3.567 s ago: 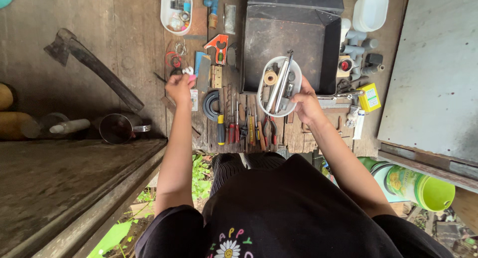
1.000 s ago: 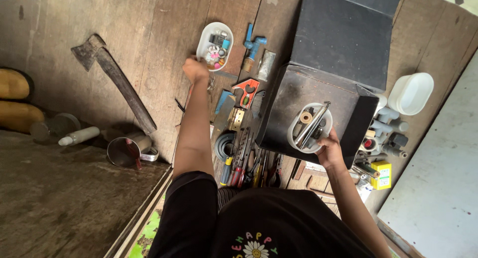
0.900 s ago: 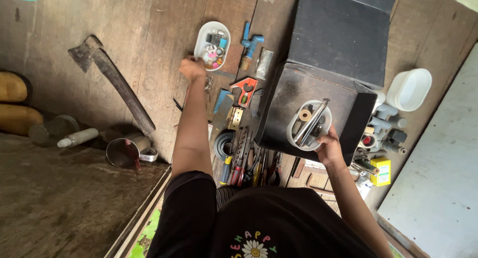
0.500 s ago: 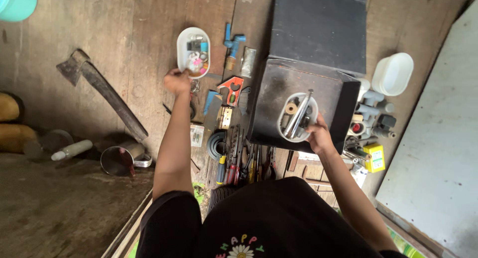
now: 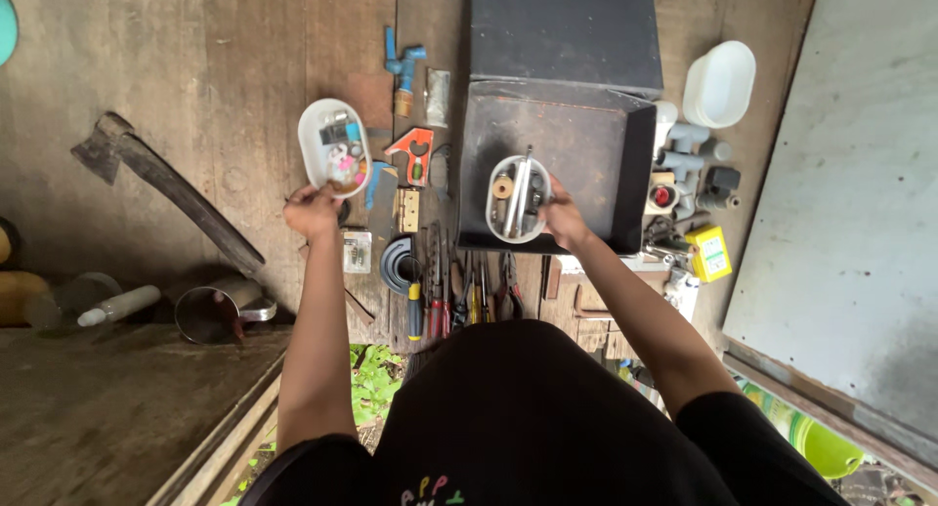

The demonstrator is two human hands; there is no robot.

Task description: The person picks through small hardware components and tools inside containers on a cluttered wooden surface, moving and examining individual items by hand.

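Observation:
My right hand (image 5: 562, 217) grips the rim of a white oval tub (image 5: 519, 199) filled with metal tools and small parts, holding it inside an open black metal box (image 5: 557, 164). My left hand (image 5: 313, 211) pinches the near edge of a second white oval tub (image 5: 333, 147) holding small coloured items, which rests on the wooden floor. Between my hands lie an orange tool (image 5: 414, 154), a small hinge plate (image 5: 406, 209) and blue pipe fittings (image 5: 401, 66).
A row of pliers and screwdrivers (image 5: 451, 296) lies near my knees. An axe (image 5: 161, 182) and a metal cup (image 5: 210, 312) are on the left. An empty white tub (image 5: 719, 81), grey fittings (image 5: 689, 164) and a yellow box (image 5: 710, 252) sit right of the black box.
My right hand has carried the tool tub from over the tool row into the black box. My left hand has reached out and taken hold of the other tub.

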